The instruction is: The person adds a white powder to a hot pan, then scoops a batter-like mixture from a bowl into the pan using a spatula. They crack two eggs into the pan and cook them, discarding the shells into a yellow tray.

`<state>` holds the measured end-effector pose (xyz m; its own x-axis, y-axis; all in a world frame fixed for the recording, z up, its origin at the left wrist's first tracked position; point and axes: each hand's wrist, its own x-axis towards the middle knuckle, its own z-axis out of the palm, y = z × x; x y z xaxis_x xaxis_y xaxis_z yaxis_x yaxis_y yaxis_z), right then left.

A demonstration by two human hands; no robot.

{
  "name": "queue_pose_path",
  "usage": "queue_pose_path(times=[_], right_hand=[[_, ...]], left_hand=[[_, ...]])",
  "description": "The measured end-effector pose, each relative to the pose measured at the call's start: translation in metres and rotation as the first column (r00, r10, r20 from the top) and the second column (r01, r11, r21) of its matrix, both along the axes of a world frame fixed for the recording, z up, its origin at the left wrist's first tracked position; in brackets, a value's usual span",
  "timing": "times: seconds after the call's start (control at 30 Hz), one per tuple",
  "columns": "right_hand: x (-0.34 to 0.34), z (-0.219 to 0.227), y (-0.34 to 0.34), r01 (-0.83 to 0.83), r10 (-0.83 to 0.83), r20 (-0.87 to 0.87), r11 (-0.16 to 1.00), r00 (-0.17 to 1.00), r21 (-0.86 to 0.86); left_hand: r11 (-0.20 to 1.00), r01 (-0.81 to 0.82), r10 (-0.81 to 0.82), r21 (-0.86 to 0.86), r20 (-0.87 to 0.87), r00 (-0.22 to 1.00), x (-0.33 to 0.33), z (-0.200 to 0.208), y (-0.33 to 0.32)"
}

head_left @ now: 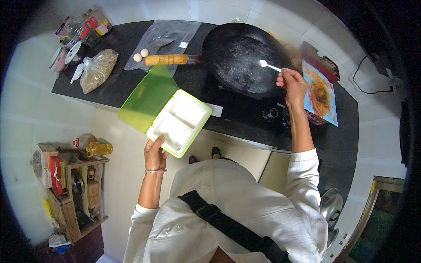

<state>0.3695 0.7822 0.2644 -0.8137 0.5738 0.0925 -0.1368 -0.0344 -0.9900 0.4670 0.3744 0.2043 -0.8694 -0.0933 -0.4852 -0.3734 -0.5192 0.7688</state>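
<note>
My left hand (155, 151) grips the lower corner of a seasoning box (204, 116) in front of the counter. Its translucent green lid (142, 103) is flipped open, and white powder fills two compartments. In my right hand (293, 83) is a small white spoon (272, 67), pinched by its handle. The spoon's bowl carries a heap of white stuff and hangs over the black wok (239, 65). Liquid with bubbles or foam covers the wok's bottom. The wok's wooden handle (169, 59) points left, above the counter.
Two eggs (141, 55) and a ladle (160, 44) lie on a plastic sheet (151, 33) left of the wok. A bag of dry food (101, 70) and bottles (98, 23) stand farther left. Stove knobs (272, 113) sit below the wok. A blue packet (320, 92) lies at right.
</note>
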Motion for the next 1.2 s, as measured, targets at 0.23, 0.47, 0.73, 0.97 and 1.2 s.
queue_pose_path(times=[0.23,0.47,0.73,0.97,1.2], right_hand=[[-0.014,-0.025,0.014,-0.013,0.018,-0.011,0.930,1.000,0.368],[-0.009,-0.031,0.017,0.061,-0.050,-0.037,0.666,0.998,0.743],[0.028,0.016,-0.045,-0.035,0.057,-0.071,0.959,0.996,0.280],[0.092,0.027,-0.136,-0.488,0.491,0.076,0.816,0.868,0.311],[0.096,-0.013,-0.202,-0.537,0.699,0.101,0.441,0.708,0.719]], left_hand=[[0.999,-0.038,0.038,0.021,-0.014,0.999,0.004,-0.002,0.000],[0.999,-0.024,0.024,0.022,0.006,1.000,0.007,-0.001,-0.004],[0.999,-0.034,0.035,-0.014,0.033,0.999,0.007,0.002,-0.003],[1.000,-0.016,0.015,0.021,0.036,0.999,0.005,0.005,-0.004],[0.999,0.046,-0.046,0.019,0.016,0.999,0.005,-0.002,-0.010]])
